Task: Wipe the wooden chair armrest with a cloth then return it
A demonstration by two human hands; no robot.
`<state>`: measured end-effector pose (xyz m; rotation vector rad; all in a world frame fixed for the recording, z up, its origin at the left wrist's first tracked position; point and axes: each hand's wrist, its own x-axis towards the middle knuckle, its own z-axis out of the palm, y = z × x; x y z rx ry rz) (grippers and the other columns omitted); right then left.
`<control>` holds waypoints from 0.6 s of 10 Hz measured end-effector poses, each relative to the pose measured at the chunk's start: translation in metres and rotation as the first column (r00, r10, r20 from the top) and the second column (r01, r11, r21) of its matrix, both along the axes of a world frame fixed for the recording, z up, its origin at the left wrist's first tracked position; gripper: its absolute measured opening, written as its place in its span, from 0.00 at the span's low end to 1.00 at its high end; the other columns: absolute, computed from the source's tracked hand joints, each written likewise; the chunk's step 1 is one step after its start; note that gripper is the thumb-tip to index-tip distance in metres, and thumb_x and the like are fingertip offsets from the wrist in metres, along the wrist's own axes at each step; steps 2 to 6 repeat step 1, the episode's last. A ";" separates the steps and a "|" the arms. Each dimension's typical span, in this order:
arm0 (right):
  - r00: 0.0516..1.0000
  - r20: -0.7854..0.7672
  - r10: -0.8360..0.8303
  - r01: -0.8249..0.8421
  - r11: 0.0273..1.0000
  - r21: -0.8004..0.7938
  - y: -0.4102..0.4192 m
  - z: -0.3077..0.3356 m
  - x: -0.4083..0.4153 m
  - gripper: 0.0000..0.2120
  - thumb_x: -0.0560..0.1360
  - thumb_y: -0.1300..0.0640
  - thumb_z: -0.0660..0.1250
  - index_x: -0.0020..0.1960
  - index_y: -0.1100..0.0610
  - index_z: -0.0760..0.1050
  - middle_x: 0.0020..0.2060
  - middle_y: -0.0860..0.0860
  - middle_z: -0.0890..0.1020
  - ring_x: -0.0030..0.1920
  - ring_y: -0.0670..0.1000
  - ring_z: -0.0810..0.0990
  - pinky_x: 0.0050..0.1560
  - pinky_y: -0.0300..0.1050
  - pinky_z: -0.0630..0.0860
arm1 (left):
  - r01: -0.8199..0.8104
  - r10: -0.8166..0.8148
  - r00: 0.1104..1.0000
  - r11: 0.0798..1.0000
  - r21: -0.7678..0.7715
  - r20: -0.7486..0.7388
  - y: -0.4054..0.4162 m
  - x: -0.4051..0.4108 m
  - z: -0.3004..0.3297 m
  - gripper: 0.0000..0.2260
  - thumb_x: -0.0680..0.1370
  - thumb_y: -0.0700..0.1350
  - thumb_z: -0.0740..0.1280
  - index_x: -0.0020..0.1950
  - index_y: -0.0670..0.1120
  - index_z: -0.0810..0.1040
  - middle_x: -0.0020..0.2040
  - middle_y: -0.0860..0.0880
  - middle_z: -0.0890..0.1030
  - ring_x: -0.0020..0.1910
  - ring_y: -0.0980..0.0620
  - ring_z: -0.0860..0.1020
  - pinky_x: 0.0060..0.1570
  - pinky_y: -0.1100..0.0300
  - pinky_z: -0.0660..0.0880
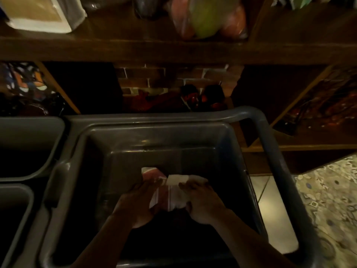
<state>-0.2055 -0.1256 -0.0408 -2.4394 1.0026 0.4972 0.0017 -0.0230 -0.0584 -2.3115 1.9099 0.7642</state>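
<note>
A white cloth point(170, 192) with red stripes lies low inside a large grey plastic bin point(154, 132). My left hand point(138, 202) grips its left side and my right hand point(202, 202) grips its right side, both reaching down into the bin. Part of the cloth is hidden under my fingers. No wooden chair armrest is in view.
Two more grey bins point(29, 144) stand at the left. A dark wooden shelf point(173, 49) runs across the top with a white box point(42, 14) and bagged fruit point(208, 16) on it. Brick wall and dark items sit behind the bin. Patterned floor point(332, 200) lies at right.
</note>
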 end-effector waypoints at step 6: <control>0.992 0.071 -0.100 0.103 0.994 -0.041 0.010 0.029 -0.003 0.28 0.81 0.52 0.63 0.79 0.50 0.61 0.78 0.52 0.66 0.78 0.56 0.63 0.77 0.51 0.62 | -0.020 0.022 0.998 0.999 -0.046 0.057 0.009 0.003 0.027 0.35 0.76 0.67 0.64 0.79 0.63 0.53 0.78 0.56 0.65 0.74 0.49 0.68 0.70 0.53 0.66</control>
